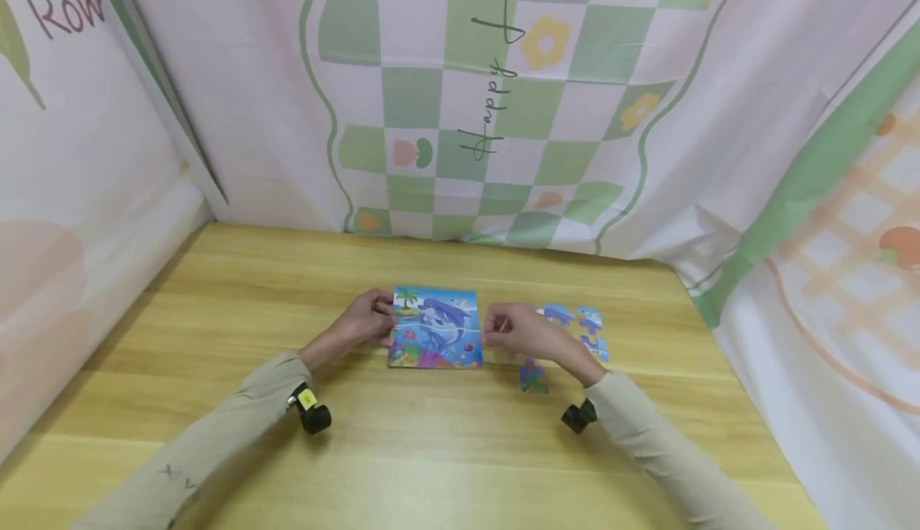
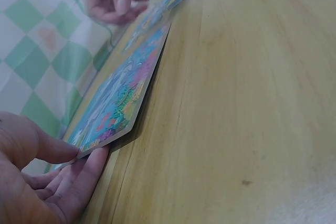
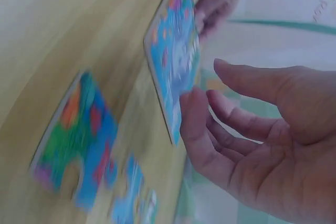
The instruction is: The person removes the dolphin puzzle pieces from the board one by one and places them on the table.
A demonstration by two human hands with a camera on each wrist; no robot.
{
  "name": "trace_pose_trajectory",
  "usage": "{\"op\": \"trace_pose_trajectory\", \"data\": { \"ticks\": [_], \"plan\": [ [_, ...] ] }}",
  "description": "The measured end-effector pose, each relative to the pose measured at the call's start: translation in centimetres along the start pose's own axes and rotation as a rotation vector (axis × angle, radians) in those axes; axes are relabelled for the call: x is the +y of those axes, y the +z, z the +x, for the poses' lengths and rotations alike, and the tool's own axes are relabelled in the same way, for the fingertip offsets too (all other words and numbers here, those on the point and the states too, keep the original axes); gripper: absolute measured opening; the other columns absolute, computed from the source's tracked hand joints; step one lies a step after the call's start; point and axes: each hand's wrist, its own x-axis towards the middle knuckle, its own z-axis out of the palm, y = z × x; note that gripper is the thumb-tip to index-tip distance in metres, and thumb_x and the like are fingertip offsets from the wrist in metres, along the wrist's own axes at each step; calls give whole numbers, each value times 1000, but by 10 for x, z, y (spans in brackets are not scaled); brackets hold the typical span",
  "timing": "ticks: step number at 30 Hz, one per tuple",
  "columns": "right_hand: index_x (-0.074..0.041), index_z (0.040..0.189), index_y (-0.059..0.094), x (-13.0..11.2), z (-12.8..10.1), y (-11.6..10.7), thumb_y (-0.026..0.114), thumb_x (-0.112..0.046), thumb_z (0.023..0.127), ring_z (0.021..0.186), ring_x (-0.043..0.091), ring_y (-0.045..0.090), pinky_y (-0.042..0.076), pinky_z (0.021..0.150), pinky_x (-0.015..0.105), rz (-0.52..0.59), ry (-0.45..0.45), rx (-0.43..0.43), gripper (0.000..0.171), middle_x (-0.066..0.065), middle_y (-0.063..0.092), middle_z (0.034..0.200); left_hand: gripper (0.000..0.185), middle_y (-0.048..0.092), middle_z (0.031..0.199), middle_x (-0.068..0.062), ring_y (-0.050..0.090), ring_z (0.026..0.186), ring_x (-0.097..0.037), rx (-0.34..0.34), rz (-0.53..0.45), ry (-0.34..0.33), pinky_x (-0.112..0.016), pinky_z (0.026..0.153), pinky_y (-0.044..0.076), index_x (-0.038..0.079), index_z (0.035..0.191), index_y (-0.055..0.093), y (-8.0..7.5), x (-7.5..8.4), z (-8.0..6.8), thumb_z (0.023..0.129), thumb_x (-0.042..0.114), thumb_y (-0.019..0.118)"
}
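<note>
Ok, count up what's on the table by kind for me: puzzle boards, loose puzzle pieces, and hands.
Puzzle board: 1, gripped by the left hand
Loose puzzle pieces: about 4 visible, one in front, the rest in a cluster partly hidden by the right hand
Hands: 2
Total: about 7

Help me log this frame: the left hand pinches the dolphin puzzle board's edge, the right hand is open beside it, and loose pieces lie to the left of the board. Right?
Not quite. The loose pieces lie to the right of the puzzle board, by the right hand, as the head view shows. The left hand does pinch the board's edge.
</note>
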Motion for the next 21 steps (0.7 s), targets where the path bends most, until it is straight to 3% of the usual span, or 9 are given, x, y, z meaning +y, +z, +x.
{"op": "trace_pose_trajectory", "data": {
  "ticks": [3, 8, 11, 14, 21],
  "plan": [
    [0, 105, 60, -9, 16, 11, 69, -10, 101, 87, 29, 70, 67, 69, 38, 1, -31, 4, 15, 18, 69, 104, 55, 51, 125, -24, 61, 95, -25, 1, -2, 4, -33, 74, 69, -11, 149, 39, 0, 0, 0, 98, -6, 59],
    [4, 119, 59, -23, 36, 30, 80, -11, 93, 89, 23, 69, 66, 70, 29, -50, -32, 42, 37, 21, 66, 116, 55, 52, 124, -23, 61, 89, -23, -2, -16, 12, -31, 72, 69, -12, 149, 38, 0, 2, 0, 98, -6, 58],
    [4, 123, 59, -26, 43, 40, 85, -12, 88, 91, 25, 69, 66, 75, 32, -55, -18, 40, 47, 19, 65, 118, 54, 52, 123, -22, 61, 84, -20, 0, -26, 9, -29, 70, 68, -12, 149, 38, 1, 3, 0, 99, -7, 56],
    [5, 118, 61, -26, 47, 48, 88, -12, 84, 96, 24, 65, 62, 85, 33, -77, -37, 37, 46, 17, 65, 113, 54, 51, 124, -23, 61, 86, -21, -5, -17, 9, -29, 71, 69, -11, 149, 37, 1, 4, -1, 99, -6, 57],
    [4, 100, 60, -21, 52, 58, 88, -5, 81, 94, 21, 55, 55, 85, 31, -120, -104, 57, 35, 13, 62, 101, 56, 51, 126, -24, 61, 97, -25, -5, -2, 1, -32, 72, 69, -11, 150, 38, 0, 2, 0, 99, -5, 59]
  ]
}}
